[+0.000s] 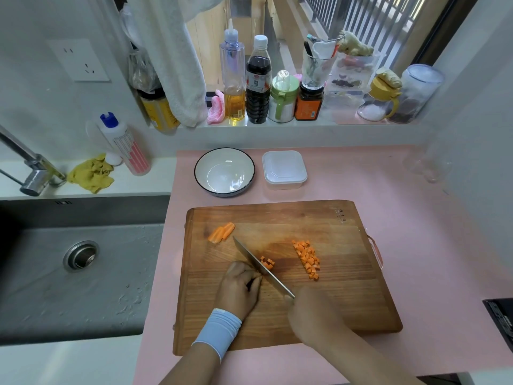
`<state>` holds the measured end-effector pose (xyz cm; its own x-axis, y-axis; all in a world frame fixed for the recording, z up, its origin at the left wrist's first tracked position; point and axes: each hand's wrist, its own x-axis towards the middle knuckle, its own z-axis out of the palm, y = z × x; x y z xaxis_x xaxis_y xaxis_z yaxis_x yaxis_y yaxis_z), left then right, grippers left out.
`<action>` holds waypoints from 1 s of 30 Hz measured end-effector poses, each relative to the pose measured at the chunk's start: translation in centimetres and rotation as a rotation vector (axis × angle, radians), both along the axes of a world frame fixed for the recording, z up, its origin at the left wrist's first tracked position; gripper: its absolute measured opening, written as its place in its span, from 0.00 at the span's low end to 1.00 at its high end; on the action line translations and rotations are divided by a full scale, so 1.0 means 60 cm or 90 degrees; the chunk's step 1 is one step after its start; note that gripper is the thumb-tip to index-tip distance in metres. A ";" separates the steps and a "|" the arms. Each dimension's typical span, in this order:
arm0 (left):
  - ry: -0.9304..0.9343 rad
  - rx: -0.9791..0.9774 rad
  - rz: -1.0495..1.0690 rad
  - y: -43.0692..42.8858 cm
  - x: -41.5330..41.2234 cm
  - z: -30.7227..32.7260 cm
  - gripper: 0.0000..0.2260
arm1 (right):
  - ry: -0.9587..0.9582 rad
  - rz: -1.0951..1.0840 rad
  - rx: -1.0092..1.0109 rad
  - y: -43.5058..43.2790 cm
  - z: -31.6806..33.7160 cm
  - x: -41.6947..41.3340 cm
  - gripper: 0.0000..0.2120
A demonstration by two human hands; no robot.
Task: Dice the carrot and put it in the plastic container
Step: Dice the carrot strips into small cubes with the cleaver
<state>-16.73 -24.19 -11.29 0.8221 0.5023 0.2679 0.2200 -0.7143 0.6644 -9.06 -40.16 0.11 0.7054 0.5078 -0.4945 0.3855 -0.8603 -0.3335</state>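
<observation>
Your right hand (311, 315) fingers wrap the knife (261, 266) handle; your left hand (240, 287) fingers curl against the blade, whatever they pin hidden. The diced carrot (308, 259) and uncut carrot strips (222, 232) lie on the cutting board (333, 301). The bowl (224, 171) and plastic container (284, 169) stand beyond it on the pink table (416, 218), with the sink (83, 273) to the left.

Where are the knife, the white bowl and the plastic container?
knife (249, 253): head view, on the middle of the blade.
white bowl (213, 162): head view, on the inner wall, back left.
plastic container (284, 168): head view, on the centre of its lid.
</observation>
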 end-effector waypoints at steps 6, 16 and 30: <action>-0.004 -0.019 -0.005 0.002 -0.003 0.008 0.04 | 0.052 -0.014 0.008 0.016 -0.007 0.022 0.12; -0.009 -0.010 0.023 0.000 -0.008 0.003 0.06 | 0.062 -0.027 0.028 0.012 -0.007 0.019 0.13; 0.083 -0.020 -0.003 -0.029 0.076 0.013 0.02 | 0.057 -0.105 0.035 -0.049 0.010 0.092 0.15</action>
<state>-12.19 -25.96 -10.53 0.8513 0.5047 0.1433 0.3021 -0.6949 0.6525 -3.56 -43.08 0.73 0.7360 0.4164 -0.5337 0.2071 -0.8892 -0.4080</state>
